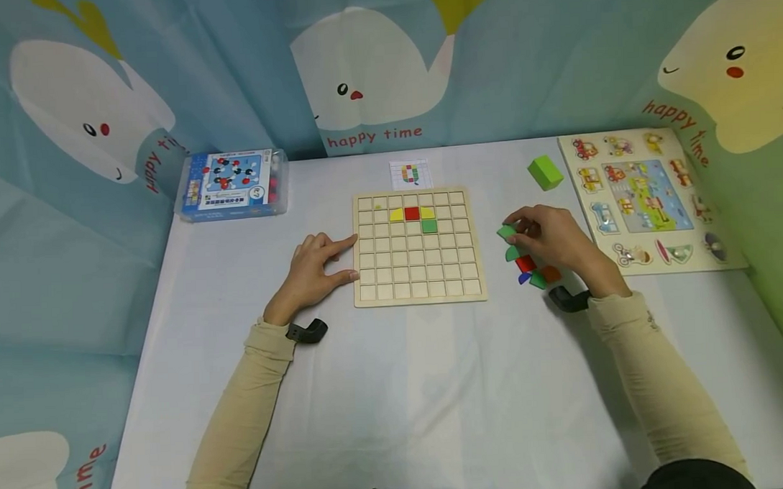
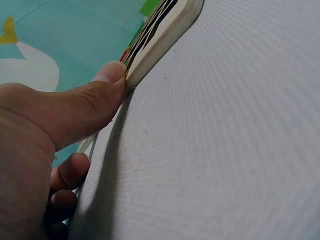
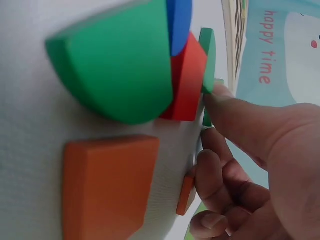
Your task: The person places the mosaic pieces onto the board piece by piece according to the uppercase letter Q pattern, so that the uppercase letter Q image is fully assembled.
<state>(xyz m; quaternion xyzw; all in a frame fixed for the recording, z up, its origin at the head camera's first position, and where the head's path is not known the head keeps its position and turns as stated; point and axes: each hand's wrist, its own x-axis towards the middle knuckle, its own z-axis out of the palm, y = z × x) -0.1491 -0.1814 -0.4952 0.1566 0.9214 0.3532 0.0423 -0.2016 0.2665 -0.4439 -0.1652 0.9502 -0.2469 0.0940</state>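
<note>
My left hand (image 1: 311, 271) rests beside a wooden grid board (image 1: 421, 299). Its extended thumb and index finger touch the board's left edge. Two yellow pieces, a red square (image 1: 412, 213) between them and a green square (image 1: 429, 226) lie in the upper cells. To the right of the board, my right hand (image 1: 549, 233) pinches a green piece (image 1: 506, 231) between thumb and fingers, low over the table. Just below lie a green rounded piece (image 1: 511, 253), a red piece (image 1: 525, 263), a blue piece (image 1: 524, 278), another green rounded piece (image 3: 112, 65) and an orange piece (image 3: 107, 185).
A small card (image 1: 411, 175) with a coloured grid pattern lies behind the board. At the back left is a clear-lidded blue box (image 1: 230, 185). A green block (image 1: 545, 173) stands at the back right, near a wooden picture puzzle (image 1: 651, 253). Printed cloth (image 1: 521, 74) hangs behind.
</note>
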